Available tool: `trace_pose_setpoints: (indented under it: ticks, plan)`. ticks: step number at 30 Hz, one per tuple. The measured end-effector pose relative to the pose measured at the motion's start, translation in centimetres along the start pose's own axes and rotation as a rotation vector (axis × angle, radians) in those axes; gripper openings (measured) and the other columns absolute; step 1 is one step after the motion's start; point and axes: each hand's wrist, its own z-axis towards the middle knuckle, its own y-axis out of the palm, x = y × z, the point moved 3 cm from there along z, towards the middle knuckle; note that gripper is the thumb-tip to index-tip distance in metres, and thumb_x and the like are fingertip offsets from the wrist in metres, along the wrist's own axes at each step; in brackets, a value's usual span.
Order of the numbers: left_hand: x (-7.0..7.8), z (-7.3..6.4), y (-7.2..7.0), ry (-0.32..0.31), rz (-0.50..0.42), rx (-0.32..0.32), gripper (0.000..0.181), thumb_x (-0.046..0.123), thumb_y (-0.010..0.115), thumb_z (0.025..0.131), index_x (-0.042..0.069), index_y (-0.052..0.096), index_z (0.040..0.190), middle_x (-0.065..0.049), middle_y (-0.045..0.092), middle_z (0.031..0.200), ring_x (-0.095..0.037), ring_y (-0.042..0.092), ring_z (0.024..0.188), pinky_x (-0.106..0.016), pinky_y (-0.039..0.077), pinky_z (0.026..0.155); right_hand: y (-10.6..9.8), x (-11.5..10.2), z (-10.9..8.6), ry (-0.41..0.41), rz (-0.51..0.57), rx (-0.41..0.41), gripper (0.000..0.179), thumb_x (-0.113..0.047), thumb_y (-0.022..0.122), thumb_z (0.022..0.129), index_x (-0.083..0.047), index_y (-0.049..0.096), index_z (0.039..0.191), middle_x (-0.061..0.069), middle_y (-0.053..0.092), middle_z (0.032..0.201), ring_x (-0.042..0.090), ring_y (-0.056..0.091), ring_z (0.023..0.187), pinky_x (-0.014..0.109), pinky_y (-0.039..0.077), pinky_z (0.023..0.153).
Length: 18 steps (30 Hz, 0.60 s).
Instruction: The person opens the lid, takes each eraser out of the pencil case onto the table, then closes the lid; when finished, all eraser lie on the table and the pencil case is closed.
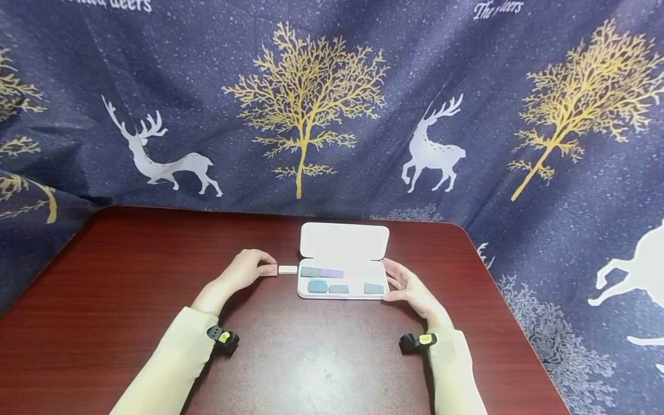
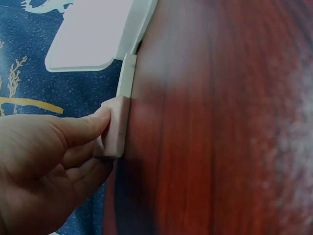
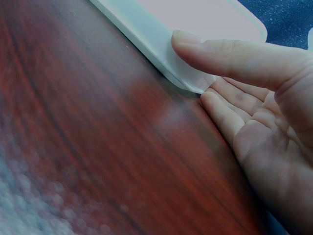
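A white hinged case (image 1: 343,295) lies on the table with its lid (image 1: 344,241) raised toward the back. Inside it are blue-green blocks (image 1: 317,286) and a purple block (image 1: 332,273). My left hand (image 1: 248,269) pinches a pinkish block (image 2: 116,128) between thumb and fingers, left of the case. A slim white block (image 1: 287,270) lies end to end between that pinkish block and the case's left side. At the case's right end, my right hand (image 1: 411,287) holds the edge, thumb over the front corner and fingers along the side.
The dark red wooden table (image 1: 155,259) has a rounded back right corner. Behind it hangs a dark blue cloth (image 1: 342,196) printed with deer and yellow trees. Each wrist wears a small black camera strap (image 1: 224,339) over a pale sleeve.
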Motion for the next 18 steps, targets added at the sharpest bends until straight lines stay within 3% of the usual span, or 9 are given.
trace_pose_setpoints:
  ticks: [10, 18]
  plan:
    - [-0.48, 0.13, 0.58, 0.048, 0.082, 0.050, 0.015, 0.015, 0.070, 0.088, 0.004, 0.076, 0.095, -0.011, 0.069, 0.090, -0.034, 0.064, 0.095, -0.047, 0.051, 0.089, -0.04, -0.02, -0.04, 0.001, 0.004, 0.003, 0.092, 0.013, 0.069, 0.076, 0.011, 0.016, 0.150, 0.034, 0.016, 0.157, 0.016, 0.040, 0.137, 0.015, 0.043, 0.103]
    - [-0.50, 0.26, 0.73, 0.048, 0.089, 0.063, 0.015, 0.013, 0.069, 0.089, 0.002, 0.075, 0.097, -0.012, 0.068, 0.090, -0.034, 0.064, 0.095, -0.048, 0.052, 0.089, 0.04, -0.10, -0.01, 0.009, 0.002, 0.004, 0.092, 0.013, 0.069, 0.075, 0.011, 0.016, 0.150, 0.033, 0.016, 0.157, 0.033, 0.030, 0.142, 0.015, 0.043, 0.103]
